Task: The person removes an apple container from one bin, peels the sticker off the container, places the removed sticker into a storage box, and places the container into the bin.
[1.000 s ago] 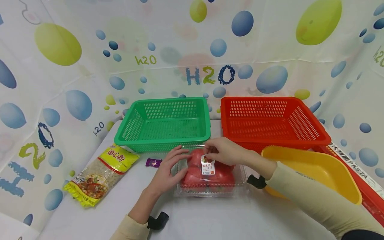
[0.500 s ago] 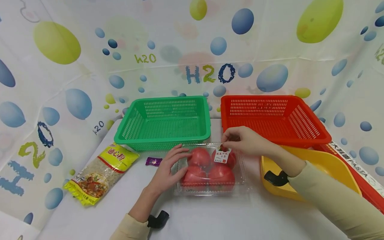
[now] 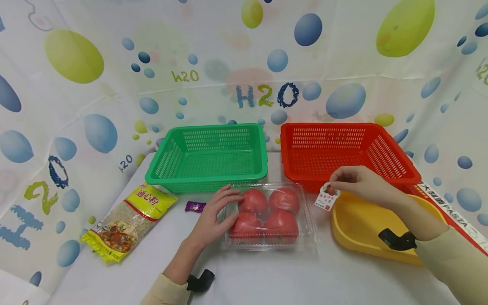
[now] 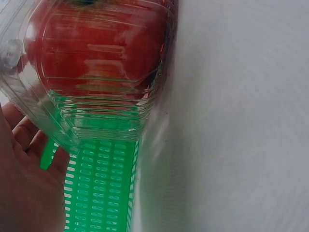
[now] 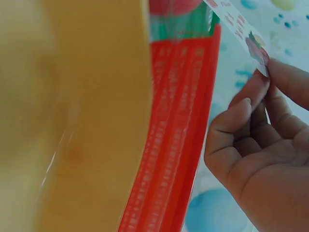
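Observation:
A clear plastic clamshell box [image 3: 269, 243] with several red tomatoes [image 3: 283, 200] lies on the white table in front of the two baskets. My left hand [image 3: 213, 216] rests with straight fingers on the box's left side; the left wrist view shows the box [image 4: 58, 116] and a tomato [image 4: 96, 48] close up. My right hand [image 3: 358, 182] pinches a small white label sticker [image 3: 327, 198] by its top, over the left rim of the yellow tub [image 3: 350, 224]. In the right wrist view the sticker [image 5: 236, 24] hangs between thumb and fingers.
A green basket [image 3: 207, 156] and a red basket [image 3: 343, 154] stand at the back. A yellow-topped pasta bag [image 3: 127, 220] lies at left, a small purple candy wrapper [image 3: 195, 206] beside the box. A red pasta box [image 3: 453, 212] lies at the far right.
My right hand peeled the label off the clamshell lid and carried it to the right, over the yellow tub's edge. My left hand stayed on the box.

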A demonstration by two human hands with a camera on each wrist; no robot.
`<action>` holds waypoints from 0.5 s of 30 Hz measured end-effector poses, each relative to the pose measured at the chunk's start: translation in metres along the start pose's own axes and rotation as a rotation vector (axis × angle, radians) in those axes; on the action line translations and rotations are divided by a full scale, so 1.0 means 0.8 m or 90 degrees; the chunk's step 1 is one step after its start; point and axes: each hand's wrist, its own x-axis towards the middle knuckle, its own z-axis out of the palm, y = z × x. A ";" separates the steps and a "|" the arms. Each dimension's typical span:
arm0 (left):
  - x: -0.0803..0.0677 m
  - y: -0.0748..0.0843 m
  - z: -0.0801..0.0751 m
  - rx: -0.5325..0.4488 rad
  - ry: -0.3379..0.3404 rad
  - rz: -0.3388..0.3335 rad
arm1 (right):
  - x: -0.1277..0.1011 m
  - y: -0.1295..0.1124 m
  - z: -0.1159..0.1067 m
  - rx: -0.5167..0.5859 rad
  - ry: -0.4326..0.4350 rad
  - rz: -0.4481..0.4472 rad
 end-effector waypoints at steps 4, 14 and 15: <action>-0.001 0.000 -0.001 0.004 0.000 -0.004 | -0.018 0.016 -0.016 -0.018 -0.007 0.015; -0.001 -0.001 -0.001 -0.005 -0.003 -0.006 | -0.039 0.055 -0.042 -0.030 -0.069 0.066; -0.001 0.000 0.000 -0.006 -0.003 -0.005 | -0.039 0.058 -0.043 -0.032 -0.076 0.068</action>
